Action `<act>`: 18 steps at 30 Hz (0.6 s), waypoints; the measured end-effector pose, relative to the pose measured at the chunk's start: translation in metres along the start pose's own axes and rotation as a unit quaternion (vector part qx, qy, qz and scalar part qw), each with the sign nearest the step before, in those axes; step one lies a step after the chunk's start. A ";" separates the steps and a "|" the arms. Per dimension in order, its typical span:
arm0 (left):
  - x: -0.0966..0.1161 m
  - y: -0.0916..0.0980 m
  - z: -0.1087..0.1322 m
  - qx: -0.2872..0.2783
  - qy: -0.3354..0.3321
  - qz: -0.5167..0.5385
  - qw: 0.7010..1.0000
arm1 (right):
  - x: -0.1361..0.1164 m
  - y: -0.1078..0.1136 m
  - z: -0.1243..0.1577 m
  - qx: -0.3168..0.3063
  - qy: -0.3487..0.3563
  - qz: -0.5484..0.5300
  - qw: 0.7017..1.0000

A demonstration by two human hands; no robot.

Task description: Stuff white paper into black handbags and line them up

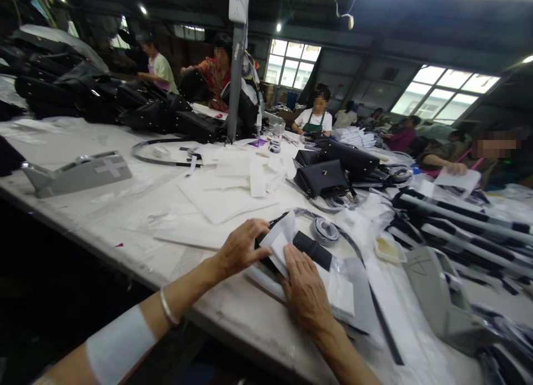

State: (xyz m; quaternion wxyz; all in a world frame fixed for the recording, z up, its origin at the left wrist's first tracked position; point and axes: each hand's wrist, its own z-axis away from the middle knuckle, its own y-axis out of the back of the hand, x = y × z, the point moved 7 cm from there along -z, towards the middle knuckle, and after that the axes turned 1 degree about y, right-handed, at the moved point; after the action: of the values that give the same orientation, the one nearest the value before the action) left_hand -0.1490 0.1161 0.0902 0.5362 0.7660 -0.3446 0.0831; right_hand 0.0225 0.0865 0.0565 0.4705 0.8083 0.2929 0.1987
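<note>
A black handbag (259,241) lies partly covered by white wrapping paper (287,225) near the table's front edge. My left hand (244,246) is closed at the bag's left edge, fingers on the far side and thumb on the near side. My right hand (306,288) lies flat over the white paper with its fingers stretched out; its fingertips press on a folded part. Just beyond the right fingers is a dark strap piece (312,249). A coiled strap in clear wrap (325,231) rests behind it. Clear plastic with a white card (341,293) sits to the right.
Loose white sheets (233,174) spread over the table (158,224). Grey tape dispensers stand at left (85,174) and right (437,296). Finished black bags (320,176) lie ahead, more in a pile (83,90) at left. A post (237,68) rises mid-table. Several co-workers sit around.
</note>
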 end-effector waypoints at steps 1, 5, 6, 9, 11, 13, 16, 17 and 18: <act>0.013 0.003 0.017 0.007 -0.099 -0.011 0.995 | 0.000 0.000 0.000 0.002 0.002 -0.002 1.000; 0.031 -0.006 0.057 0.012 -0.252 -0.148 0.956 | 0.000 -0.002 0.000 0.001 0.007 0.001 1.000; 0.031 -0.011 0.055 0.012 -0.259 -0.178 0.949 | 0.001 -0.003 0.000 0.000 0.010 0.003 1.000; 0.033 -0.024 0.040 0.014 -0.293 -0.215 0.932 | 0.002 -0.003 0.000 0.001 0.016 0.007 1.000; 0.031 -0.028 0.028 0.014 -0.300 -0.207 0.931 | 0.004 -0.002 -0.001 -0.002 0.014 0.007 1.000; 0.025 -0.031 0.020 0.001 -0.285 -0.186 0.940 | 0.005 0.000 -0.003 -0.007 0.010 0.002 1.000; 0.020 -0.032 0.017 -0.023 -0.267 -0.149 0.952 | 0.005 0.003 -0.004 -0.024 0.008 -0.014 1.000; 0.019 -0.031 0.018 -0.027 -0.264 -0.139 0.954 | 0.004 0.004 -0.004 -0.031 0.009 -0.018 0.999; 0.019 -0.030 0.018 -0.031 -0.262 -0.133 0.955 | 0.004 0.005 -0.003 -0.037 0.009 -0.020 0.999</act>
State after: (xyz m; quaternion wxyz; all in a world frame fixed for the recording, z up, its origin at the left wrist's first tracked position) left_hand -0.1205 0.0981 0.0691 0.4571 0.7827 -0.3704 -0.2030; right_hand 0.0245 0.0893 0.0623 0.5008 0.7828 0.3056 0.2076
